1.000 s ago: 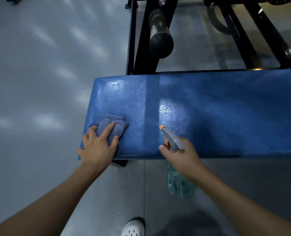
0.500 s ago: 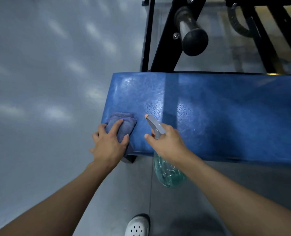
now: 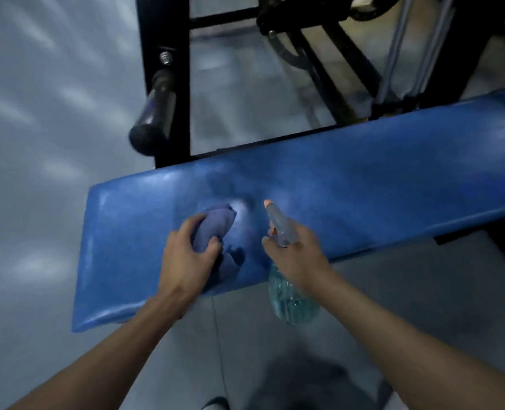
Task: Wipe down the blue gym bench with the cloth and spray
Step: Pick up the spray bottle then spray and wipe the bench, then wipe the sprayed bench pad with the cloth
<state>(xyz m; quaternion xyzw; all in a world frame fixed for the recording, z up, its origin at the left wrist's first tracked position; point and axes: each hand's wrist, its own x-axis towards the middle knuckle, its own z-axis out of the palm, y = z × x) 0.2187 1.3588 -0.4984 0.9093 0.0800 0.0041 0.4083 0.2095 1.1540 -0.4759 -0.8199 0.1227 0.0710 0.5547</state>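
The blue gym bench (image 3: pixel 363 184) runs across the view, tilted up to the right. My left hand (image 3: pixel 186 261) grips a bunched blue-grey cloth (image 3: pixel 215 226) pressed on the bench pad, left of its middle. My right hand (image 3: pixel 298 255) holds a clear spray bottle (image 3: pixel 289 303) by its neck, finger at the trigger. The bottle's grey head with its orange nozzle tip points out over the pad, just right of the cloth. The bottle's body hangs in front of the bench's near edge. The frame is motion-blurred.
A black steel machine frame (image 3: pixel 168 84) with a padded roller handle (image 3: pixel 153 119) stands right behind the bench. Further black bars and two silver rods (image 3: pixel 407 54) rise at the back right. Grey floor (image 3: pixel 38 143) lies to the left. A white shoe (image 3: pixel 215 405) shows at the bottom edge.
My left hand has slid the cloth from the bench's left end toward the middle, over the sprayed patch. The right hand still holds the bottle. The view has tilted.
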